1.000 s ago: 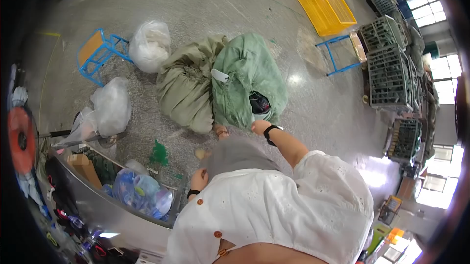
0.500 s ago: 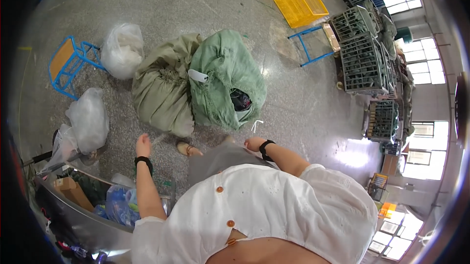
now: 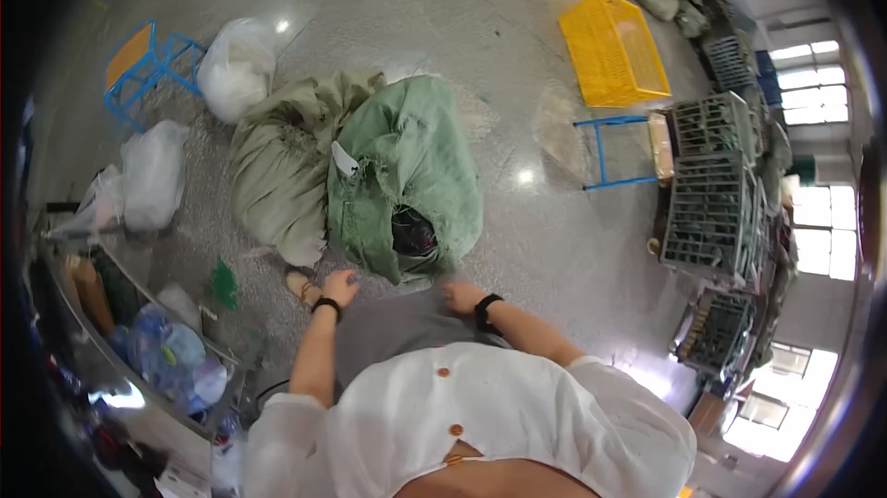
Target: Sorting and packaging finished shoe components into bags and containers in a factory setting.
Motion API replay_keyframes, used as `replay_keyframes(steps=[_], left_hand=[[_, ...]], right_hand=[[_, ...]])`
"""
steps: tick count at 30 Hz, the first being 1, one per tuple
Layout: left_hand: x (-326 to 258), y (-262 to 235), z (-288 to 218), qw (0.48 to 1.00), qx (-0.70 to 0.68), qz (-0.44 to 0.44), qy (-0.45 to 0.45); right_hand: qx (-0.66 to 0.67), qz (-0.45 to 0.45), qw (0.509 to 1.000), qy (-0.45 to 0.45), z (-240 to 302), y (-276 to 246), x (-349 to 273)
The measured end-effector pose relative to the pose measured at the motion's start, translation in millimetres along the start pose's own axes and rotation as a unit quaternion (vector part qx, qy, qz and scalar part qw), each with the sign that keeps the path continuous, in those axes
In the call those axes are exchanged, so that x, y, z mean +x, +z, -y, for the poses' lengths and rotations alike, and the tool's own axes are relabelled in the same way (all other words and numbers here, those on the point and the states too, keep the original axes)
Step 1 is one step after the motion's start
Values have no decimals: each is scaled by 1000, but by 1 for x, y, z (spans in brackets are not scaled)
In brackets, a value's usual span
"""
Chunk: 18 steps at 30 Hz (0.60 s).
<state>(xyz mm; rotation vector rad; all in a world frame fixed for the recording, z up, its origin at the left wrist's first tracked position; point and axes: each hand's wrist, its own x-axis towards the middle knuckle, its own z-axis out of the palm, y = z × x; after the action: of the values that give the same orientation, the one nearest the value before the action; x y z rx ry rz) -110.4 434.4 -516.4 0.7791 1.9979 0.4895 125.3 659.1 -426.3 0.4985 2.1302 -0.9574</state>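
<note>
Wide grey floor (image 3: 540, 239) beside green sack (image 3: 420, 142), 2 hands (image 3: 341, 287) (image 3: 464, 297) near its edge

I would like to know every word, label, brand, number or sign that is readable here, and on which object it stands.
None can be read.
White piece on the green sack: no legible writing.
Pale flat item at the lower left: any print is too small and blurred.

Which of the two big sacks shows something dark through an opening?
The green sack, on the right: dark contents show toward its near end. The olive sack shows none.
</note>
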Motion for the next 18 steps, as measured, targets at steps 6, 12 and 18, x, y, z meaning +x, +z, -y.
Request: replay_keyframes(steps=[6, 12, 18], left_hand=[[54, 86, -95, 972, -103, 72, -197], [106, 103, -68, 948, -103, -39, -297], [130, 111, -68, 920, -265, -77, -278]], right_hand=[[-90, 110, 984, 106, -123, -80, -5], [-102, 75, 986, 105, -191, -100, 59], [39, -141, 989, -3, -171, -83, 199]])
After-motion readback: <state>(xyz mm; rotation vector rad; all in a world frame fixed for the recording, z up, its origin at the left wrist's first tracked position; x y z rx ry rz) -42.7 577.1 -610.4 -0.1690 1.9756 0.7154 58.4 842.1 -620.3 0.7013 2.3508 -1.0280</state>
